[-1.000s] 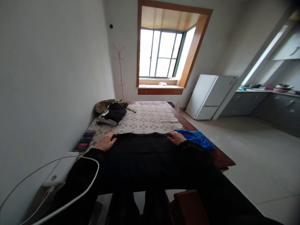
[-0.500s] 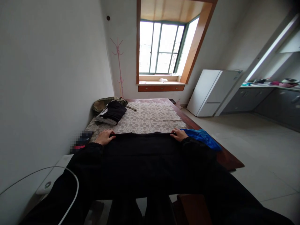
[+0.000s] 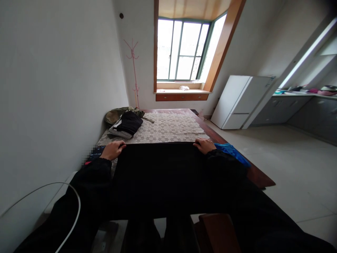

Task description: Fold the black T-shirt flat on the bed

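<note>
A black garment (image 3: 158,172) lies spread flat across the near end of the table (image 3: 259,177). My left hand (image 3: 112,150) grips its far left corner. At the far right corner my right hand (image 3: 205,145) holds the edge the same way. The far edge is pulled straight between both hands. A blue cloth (image 3: 233,153) lies just right of my right wrist. Both my sleeves are black.
A lace tablecloth (image 3: 168,128) covers the table beyond the garment. Folded dark clothes (image 3: 127,124) and an olive bag (image 3: 116,114) sit at the far left. A dark phone (image 3: 95,154) lies left of my left hand. A white cable (image 3: 71,196) curves near left. A white fridge (image 3: 237,102) stands right.
Both hands have slid apart along the garment's far edge and stretched it straight and taut. The view has tilted slightly upward.
</note>
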Demonstrator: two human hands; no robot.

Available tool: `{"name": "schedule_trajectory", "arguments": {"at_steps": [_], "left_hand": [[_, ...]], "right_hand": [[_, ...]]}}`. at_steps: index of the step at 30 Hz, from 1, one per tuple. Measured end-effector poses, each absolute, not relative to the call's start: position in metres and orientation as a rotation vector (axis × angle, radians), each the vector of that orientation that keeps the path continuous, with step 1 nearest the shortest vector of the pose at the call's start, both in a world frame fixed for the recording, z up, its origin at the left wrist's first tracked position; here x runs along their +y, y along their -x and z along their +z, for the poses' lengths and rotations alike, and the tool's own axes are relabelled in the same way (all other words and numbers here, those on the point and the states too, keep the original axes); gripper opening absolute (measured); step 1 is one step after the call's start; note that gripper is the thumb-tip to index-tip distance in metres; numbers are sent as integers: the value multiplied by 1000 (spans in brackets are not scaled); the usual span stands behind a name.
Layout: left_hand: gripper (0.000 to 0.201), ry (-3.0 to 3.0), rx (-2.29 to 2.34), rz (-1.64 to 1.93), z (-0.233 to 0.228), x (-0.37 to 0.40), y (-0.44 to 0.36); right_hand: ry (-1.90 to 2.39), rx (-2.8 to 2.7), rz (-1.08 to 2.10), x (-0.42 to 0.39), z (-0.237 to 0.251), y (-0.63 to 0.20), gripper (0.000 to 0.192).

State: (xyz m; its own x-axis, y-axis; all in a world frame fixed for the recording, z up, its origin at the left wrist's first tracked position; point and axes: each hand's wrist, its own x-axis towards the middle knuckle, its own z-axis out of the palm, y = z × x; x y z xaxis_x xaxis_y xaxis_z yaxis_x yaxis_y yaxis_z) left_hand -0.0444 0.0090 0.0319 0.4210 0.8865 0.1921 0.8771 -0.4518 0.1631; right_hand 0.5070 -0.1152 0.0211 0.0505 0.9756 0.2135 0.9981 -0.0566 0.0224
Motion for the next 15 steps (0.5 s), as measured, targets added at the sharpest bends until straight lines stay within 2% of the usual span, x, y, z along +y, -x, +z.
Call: {"name": "schedule_trajectory", "arguments": {"at_steps": [5, 8, 11, 15], "left_hand": [[30, -2595, 1698, 360, 25, 9, 32], [31, -2629, 1715, 453, 20, -8, 25], [39, -2745, 1522, 551, 11, -50, 10], [51, -2831, 1208, 410, -9, -126, -29]], "right_hand": [[2230, -2048, -232, -113, 17, -490, 21], [2230, -2007, -259, -123, 12, -477, 32], [2082, -2051, -224, -151, 5, -446, 42], [1831, -2265, -73, -199, -9, -369, 52]]}}
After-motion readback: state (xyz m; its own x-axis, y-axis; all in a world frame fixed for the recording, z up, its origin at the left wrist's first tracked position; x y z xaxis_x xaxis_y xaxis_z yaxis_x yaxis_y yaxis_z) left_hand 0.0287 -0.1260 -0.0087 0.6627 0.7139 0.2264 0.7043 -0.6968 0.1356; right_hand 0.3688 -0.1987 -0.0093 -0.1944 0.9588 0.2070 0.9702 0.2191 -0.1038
